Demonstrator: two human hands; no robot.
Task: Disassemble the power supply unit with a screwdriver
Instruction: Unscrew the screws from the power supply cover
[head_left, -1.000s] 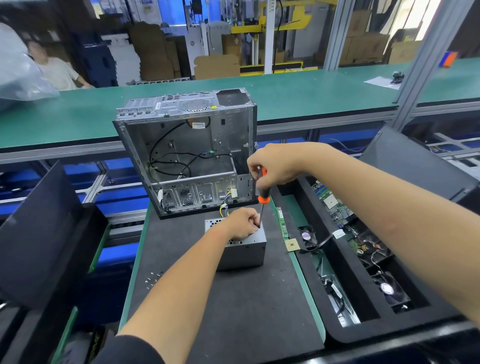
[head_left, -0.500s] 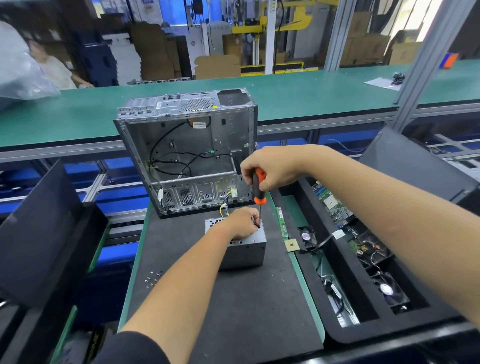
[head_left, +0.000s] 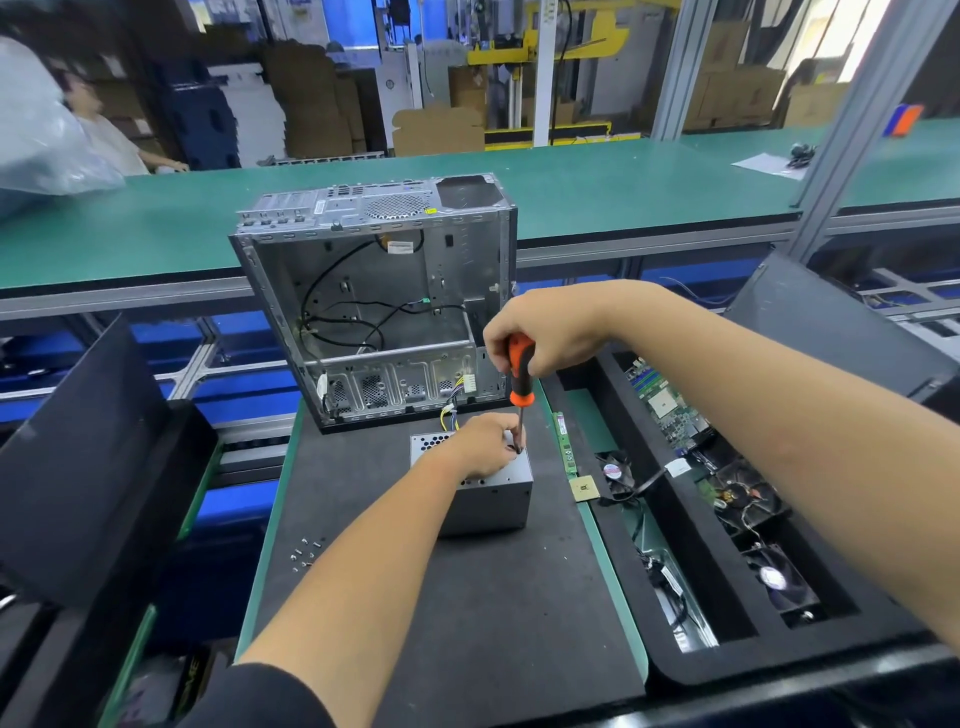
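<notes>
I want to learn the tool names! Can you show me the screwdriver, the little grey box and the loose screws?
screwdriver (head_left: 520, 370): head view, orange handle.
grey box (head_left: 488, 506): head view, front side.
loose screws (head_left: 305, 552): head view, middle of the cluster.

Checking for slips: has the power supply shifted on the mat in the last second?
No. The power supply sits equally near the case.

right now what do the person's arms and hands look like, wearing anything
Both hands are bare: no gloves, rings or watch show on the left hand or the right hand. The left arm has a black sleeve pushed up near the elbow, with the forearm uncovered. The right forearm is uncovered as far as the picture shows; no sleeve is in view on that side.
</notes>
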